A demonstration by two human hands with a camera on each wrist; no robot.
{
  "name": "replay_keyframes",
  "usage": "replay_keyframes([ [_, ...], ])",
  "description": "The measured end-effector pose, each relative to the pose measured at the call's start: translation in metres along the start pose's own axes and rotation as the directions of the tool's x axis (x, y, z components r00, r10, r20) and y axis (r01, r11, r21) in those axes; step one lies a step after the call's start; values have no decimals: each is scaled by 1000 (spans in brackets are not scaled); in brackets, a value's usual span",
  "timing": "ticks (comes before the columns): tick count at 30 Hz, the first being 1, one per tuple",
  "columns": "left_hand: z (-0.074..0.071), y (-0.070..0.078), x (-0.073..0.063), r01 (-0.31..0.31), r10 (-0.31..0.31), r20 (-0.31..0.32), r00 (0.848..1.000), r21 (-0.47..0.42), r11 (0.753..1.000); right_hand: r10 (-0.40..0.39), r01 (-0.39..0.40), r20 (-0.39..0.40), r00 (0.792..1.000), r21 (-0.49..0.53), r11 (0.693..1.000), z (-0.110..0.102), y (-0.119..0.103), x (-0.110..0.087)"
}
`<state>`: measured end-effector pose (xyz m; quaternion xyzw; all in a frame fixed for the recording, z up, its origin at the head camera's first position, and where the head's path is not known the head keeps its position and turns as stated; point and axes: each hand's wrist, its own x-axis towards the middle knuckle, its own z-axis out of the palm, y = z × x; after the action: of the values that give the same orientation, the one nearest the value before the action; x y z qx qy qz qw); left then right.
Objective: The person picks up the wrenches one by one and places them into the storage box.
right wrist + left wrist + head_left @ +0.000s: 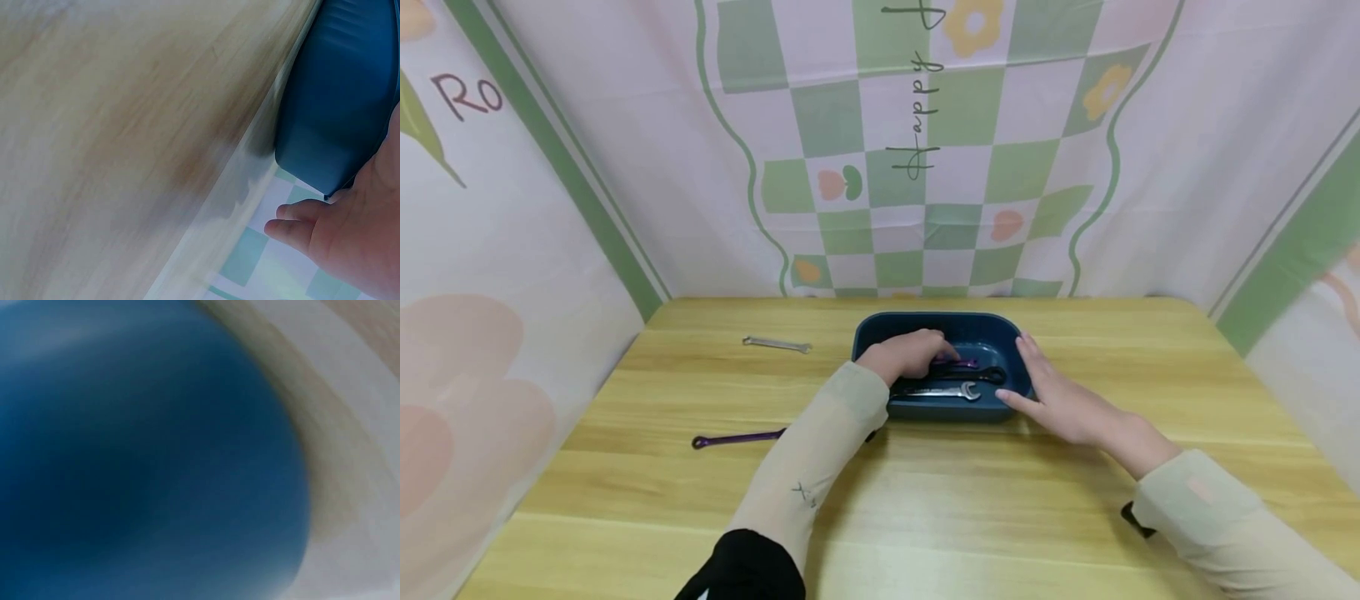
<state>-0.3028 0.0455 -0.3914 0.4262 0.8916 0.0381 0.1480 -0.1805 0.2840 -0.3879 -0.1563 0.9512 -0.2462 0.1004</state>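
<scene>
In the head view a dark blue box (940, 412) stands on the table with several wrenches in it. My left hand (910, 353) reaches over its left side, fingers bent down onto a purple wrench (972, 363), which they appear to pinch; the thumb is hidden. Beside it lie a black wrench (992, 375) and, nearest the front wall, a silver wrench (967, 391). My right hand (1067, 404) rests against the box's right end, fingers straight along the outside and thumb at the front corner. Only blurred blue box wall (156, 456) fills the left wrist view.
A small silver wrench (777, 344) lies on the wooden table (970, 517) left of the box. Nearer, another purple wrench (737, 439) is partly covered by the left sleeve (820, 450), beside which a small dark end shows. Patterned cloth (898, 229) hangs behind the table.
</scene>
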Motion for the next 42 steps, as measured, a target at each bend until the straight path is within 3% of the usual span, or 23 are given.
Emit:
replay_keyframes([
  [42, -1, 4, -7, 6, -4, 26, 1000, -88, 996, -2, 2, 8, 1000, 2, 1000, -1, -1, 1],
])
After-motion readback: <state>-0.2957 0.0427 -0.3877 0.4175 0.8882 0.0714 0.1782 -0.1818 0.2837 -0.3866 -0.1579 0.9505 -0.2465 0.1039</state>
